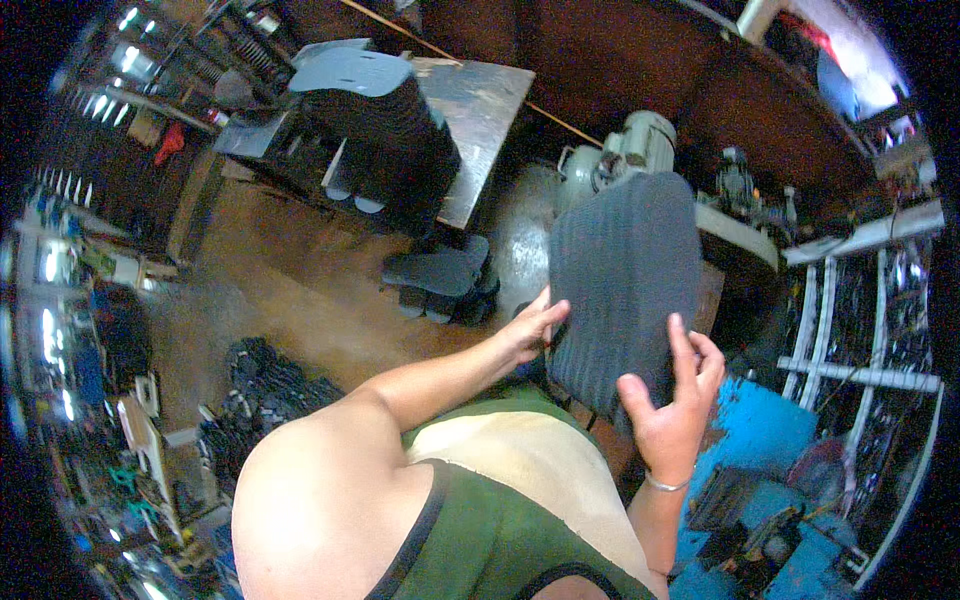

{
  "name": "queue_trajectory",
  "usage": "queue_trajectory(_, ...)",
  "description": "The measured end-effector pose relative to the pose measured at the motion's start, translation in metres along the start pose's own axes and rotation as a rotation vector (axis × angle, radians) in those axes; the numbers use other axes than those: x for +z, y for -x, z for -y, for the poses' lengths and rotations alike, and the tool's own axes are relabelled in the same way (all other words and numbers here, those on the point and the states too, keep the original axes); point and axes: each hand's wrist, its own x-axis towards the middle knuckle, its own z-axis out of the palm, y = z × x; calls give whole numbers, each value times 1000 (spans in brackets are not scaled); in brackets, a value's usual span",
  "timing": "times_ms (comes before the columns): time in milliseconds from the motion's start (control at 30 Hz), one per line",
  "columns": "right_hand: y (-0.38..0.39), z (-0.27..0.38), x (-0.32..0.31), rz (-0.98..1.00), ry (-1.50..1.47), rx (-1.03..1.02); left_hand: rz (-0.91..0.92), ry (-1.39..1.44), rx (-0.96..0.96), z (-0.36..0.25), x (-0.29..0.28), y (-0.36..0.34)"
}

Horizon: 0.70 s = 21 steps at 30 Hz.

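Note:
In front of my chest stands a large dark grey, sole-shaped piece [626,270], rounded at the top and finely ribbed across its face. It could be one piece or several pressed together; I cannot tell which. My left hand [535,328] grips its left edge, the thumb lying over the near face and the other fingers partly hidden behind it. Along the lower right edge, my right hand [678,395] holds it between a thumb at the bottom and a raised forefinger, with the remaining fingers curled beside it. A bracelet [666,485] circles my right wrist.
A tall stack of dark soles with a light blue top piece [352,72] stands on a metal-topped table [490,125]. More dark soles [435,270] lie on the brown floor [290,290]. A green motor [645,140] sits beyond the held piece; blue machinery [765,425] stands at right.

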Motion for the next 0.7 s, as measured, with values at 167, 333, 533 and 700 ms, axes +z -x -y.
queue_trajectory(167,-40,90,25,176,-8,-476,-37,144,197,-44,-32,59)
queue_trajectory(333,-89,166,76,320,-95,-835,-47,547,423,-100,-58,99)
queue_trajectory(533,-174,256,163,295,-167,-1054,-148,638,1022,-208,-118,74)
queue_trajectory(700,-241,310,222,306,-180,-1058,-199,577,1226,-286,-173,29)
